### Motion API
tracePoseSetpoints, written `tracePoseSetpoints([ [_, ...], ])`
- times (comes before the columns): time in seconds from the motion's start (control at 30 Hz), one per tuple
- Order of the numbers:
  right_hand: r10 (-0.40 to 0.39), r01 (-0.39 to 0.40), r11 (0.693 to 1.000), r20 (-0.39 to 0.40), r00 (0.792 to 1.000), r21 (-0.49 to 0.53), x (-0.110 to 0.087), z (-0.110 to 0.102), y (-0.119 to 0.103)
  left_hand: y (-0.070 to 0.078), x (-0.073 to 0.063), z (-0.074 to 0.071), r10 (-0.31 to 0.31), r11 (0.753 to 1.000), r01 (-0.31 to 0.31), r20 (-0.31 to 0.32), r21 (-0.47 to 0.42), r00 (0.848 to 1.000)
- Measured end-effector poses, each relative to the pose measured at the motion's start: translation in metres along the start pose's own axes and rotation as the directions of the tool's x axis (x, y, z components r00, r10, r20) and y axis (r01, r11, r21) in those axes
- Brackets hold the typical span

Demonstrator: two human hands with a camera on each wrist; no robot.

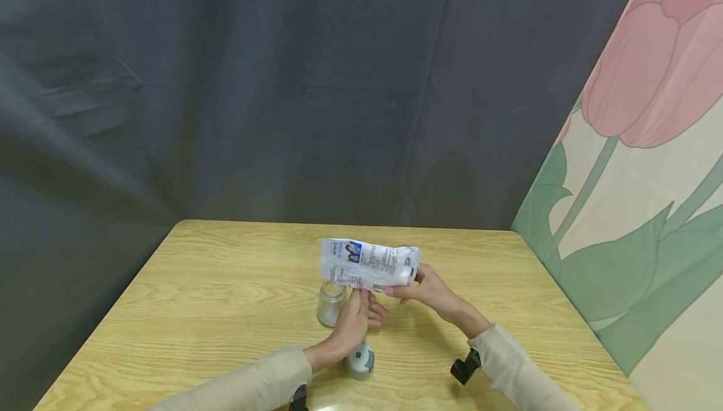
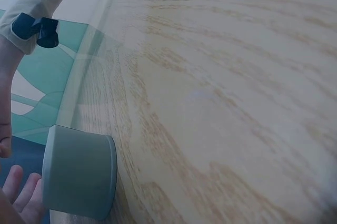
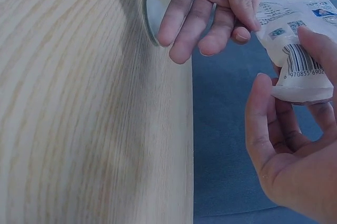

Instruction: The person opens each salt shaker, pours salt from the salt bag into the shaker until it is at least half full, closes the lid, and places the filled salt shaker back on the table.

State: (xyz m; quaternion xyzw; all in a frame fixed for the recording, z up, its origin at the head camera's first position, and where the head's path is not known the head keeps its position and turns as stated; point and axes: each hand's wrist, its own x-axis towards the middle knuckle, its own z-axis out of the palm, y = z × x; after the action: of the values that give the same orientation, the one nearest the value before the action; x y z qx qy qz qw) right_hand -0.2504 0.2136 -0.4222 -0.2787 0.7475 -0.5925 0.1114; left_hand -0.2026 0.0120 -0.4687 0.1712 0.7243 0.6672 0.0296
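A white printed plastic packet (image 1: 369, 263) with a barcode is held sideways in the air, its left end just above the mouth of a small glass jar (image 1: 331, 312). White material shows inside the jar, which stands upright on the table. My right hand (image 1: 432, 292) grips the packet's right end. From below, my left hand (image 1: 354, 323) pinches the packet's lower edge with thumb and index finger, the other fingers extended. A grey-green round lidded container (image 1: 359, 361) stands close below the left hand, and fills the lower left of the left wrist view (image 2: 79, 174).
The wood-grain table (image 1: 237, 298) runs back to a dark curtain (image 1: 316, 97). On the right hangs a cloth with a tulip print (image 1: 627, 223). Each wrist wears a black camera mount, the right one (image 1: 465, 367) hanging over the table.
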Motion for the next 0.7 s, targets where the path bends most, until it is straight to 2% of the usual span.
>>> tracePoseSetpoints([
  [0.7,-0.010,0.010,1.000,-0.001,1.000,-0.005,0.0003,-0.0006,-0.0013,-0.0007,0.0014,0.0007,0.006,1.000,-0.006,-0.008,0.008,1.000],
])
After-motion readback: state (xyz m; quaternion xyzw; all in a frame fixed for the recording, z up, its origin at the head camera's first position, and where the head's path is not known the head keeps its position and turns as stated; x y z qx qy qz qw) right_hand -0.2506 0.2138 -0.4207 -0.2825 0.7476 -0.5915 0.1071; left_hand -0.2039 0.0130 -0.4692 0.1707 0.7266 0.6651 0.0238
